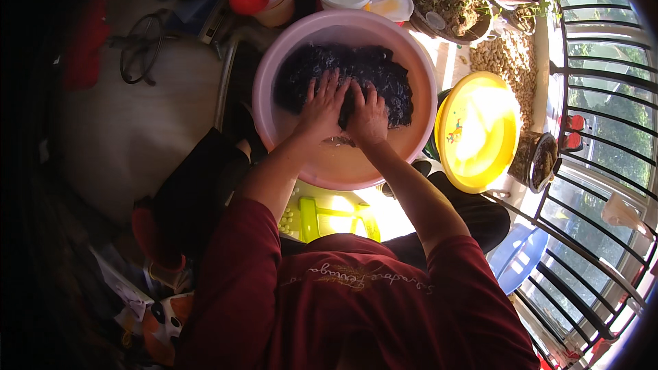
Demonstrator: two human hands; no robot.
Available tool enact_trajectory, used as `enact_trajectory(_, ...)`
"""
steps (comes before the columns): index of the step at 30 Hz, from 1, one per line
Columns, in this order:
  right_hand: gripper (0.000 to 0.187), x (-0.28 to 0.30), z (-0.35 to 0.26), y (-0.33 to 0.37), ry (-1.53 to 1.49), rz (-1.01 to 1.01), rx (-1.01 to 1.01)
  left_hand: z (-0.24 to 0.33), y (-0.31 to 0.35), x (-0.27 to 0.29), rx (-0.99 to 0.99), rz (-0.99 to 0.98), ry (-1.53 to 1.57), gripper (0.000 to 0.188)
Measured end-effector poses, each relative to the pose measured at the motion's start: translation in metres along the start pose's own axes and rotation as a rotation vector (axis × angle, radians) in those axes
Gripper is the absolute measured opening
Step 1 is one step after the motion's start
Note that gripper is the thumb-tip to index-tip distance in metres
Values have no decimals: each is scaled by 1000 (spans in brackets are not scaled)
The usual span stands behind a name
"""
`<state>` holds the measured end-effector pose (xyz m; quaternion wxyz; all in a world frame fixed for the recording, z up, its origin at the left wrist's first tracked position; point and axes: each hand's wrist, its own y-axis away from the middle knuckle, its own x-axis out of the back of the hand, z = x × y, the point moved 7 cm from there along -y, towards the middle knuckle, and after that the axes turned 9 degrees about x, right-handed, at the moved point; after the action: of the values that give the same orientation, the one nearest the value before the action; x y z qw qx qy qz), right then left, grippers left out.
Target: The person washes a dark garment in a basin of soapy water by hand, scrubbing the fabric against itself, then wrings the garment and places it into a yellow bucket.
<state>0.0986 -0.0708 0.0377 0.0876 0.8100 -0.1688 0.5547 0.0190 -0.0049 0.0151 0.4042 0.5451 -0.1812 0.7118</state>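
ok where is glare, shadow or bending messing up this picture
Head view: glare washes out the yellow basin's middle; deep shadow hides detail along the left edge; the window bars bow at right; the left hand and right hand look fairly sharp.

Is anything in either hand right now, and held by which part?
Left hand and right hand rest on the near middle of the crumpled, dark wet cloth; whether either grips it cannot be told.

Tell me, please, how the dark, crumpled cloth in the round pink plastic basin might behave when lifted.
The dark, crumpled cloth will probably be floppy, since it lies in soft folds. It is likely heavy for its size, as it looks soaked in the round pink plastic basin. It may feel slippery, given its wet sheen.
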Motion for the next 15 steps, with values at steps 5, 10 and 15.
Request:
enact_trajectory(5, 60, -38, 24, -12, -99, -83, -17, -20, -22, -42, 3, -39, -15, 135)
enact_trajectory(10, 53, -79, 83, -31, -714, -52, -312, -12, -49, -15, 35, -303, 26, 136)
enact_trajectory(15, 49, -25, 52, -60, -366, -232, -126, -22, -42, -19, 45, -165, 86, 133)
